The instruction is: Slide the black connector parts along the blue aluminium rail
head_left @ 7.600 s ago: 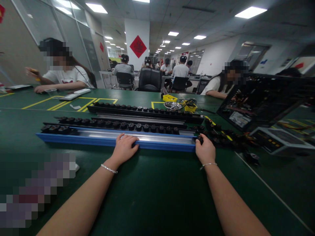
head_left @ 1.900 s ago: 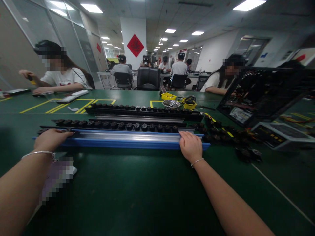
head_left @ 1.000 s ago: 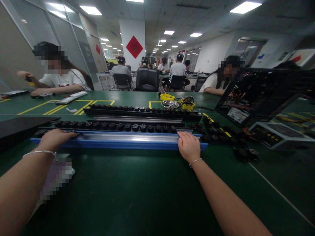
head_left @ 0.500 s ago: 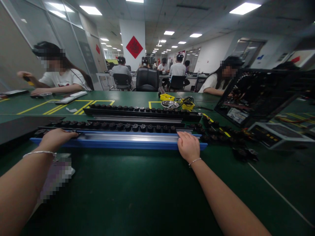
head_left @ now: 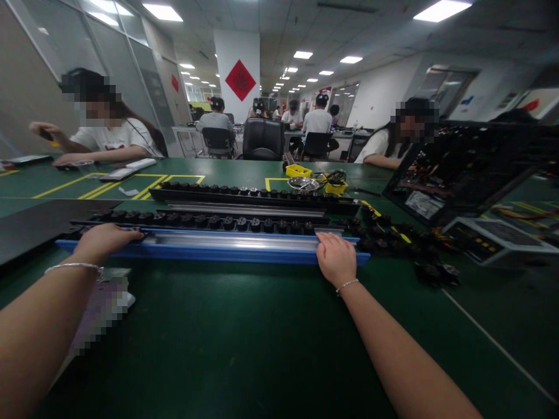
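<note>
A long blue rail [head_left: 231, 254] with a shiny metal channel lies across the green table in front of me. Near its left end my left hand [head_left: 105, 240] is closed over a dark part at the channel, mostly hidden by the fingers. My right hand [head_left: 336, 255] grips the rail near its right end, fingers bent over the far edge. Just behind the rail runs a black strip with a row of round black sockets [head_left: 228, 223]. Farther back lies a second black strip [head_left: 262, 196] with similar round parts.
Loose black parts [head_left: 384, 233] lie right of the strips, beside a metal power supply box [head_left: 493, 241] and an open black case [head_left: 471, 169]. A dark panel [head_left: 35, 227] is at left. Yellow trays [head_left: 299, 170] stand behind. People sit across the table.
The view has shifted slightly. Both hands keep nearly the same places on the rail.
</note>
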`<state>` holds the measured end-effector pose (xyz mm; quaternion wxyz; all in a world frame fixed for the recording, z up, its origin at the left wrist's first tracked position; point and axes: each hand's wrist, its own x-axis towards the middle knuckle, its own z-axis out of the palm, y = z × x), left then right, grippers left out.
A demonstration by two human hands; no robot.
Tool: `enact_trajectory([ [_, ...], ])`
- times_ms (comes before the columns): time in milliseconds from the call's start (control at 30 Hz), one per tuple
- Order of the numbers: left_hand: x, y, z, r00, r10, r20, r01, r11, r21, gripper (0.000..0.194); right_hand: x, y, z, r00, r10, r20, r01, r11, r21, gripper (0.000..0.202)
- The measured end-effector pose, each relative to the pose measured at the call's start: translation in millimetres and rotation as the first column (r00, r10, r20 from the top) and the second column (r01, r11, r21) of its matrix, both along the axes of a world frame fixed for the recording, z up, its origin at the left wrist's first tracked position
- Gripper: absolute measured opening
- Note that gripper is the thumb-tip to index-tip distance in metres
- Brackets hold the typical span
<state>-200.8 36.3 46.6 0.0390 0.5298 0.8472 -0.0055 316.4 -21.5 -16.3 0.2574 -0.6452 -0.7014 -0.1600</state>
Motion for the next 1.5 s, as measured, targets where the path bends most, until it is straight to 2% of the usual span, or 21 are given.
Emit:
enact_trajectory([
  [533, 19, -6, 8.5, 1.000, 0.026, 0.017, -0.025, 0.998, -0.053, 0.058, -1, -1, 1.4, 0.999, -0.020, 0.039, 0.020, 1.000, -0.009, 0.039],
  [933, 28, -4, 4.2, 1.000, -0.019, 0.022, 0.019, 0.999, -0.030, 0.050, -1, -2, 3.0, 1.000, -0.019, 0.012, 0.020, 1.000, -0.020, 0.038],
  [1500, 42, -6, 2.9, 0.999, -0.043, 0.017, 0.043, 0.999, -0.008, 0.050, -1, -2, 1.5, 1.000, -0.010, 0.014, 0.010, 1.000, -0.001, 0.038],
])
